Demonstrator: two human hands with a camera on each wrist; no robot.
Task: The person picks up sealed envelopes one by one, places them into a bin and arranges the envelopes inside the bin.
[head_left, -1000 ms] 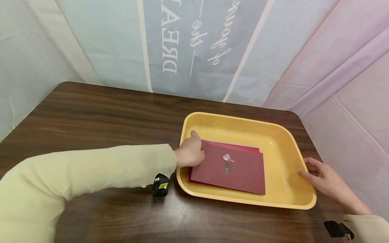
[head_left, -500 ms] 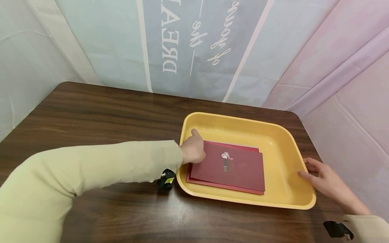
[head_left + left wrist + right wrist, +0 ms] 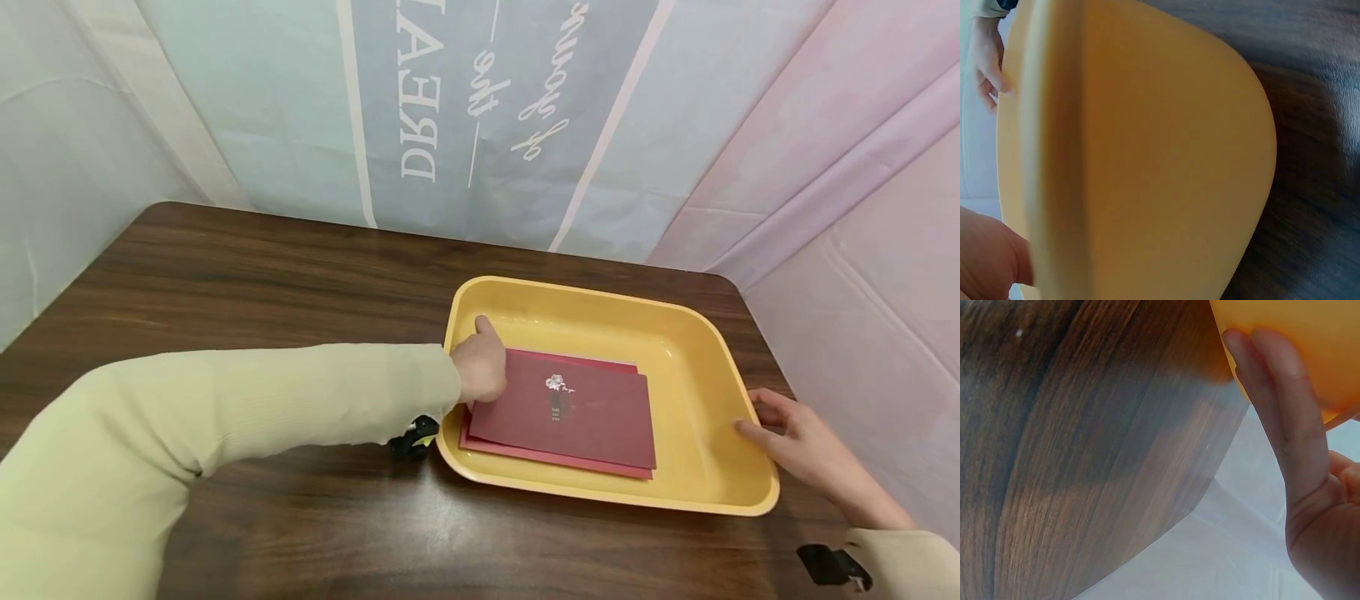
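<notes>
A yellow plastic tub (image 3: 697, 408) sits on the right part of the table. Stacked in its left half are a dark red card (image 3: 592, 421), with a white flower print and small lettering, and brighter red cards (image 3: 558, 461) showing along its edges. My left hand (image 3: 480, 367) reaches over the tub's left rim and overlaps the stack's left end, thumb raised; I cannot tell what its hidden fingers hold. My right hand (image 3: 798, 437) grips the tub's right wall, thumb inside. In the right wrist view its fingers (image 3: 1285, 381) lie along the tub's outside.
The dark wood-grain table (image 3: 300, 283) extends left of the tub. A printed cloth backdrop (image 3: 300, 125) hangs behind it, and a pale pink cloth (image 3: 885, 233) hangs close on the right. A black wrist camera (image 3: 412, 439) stands beside the tub's left wall.
My left hand has shifted slightly right and away from me. The dark red card has slid slightly toward the tub's far side, uncovering more of the red card along the near edge. My right hand has stayed still.
</notes>
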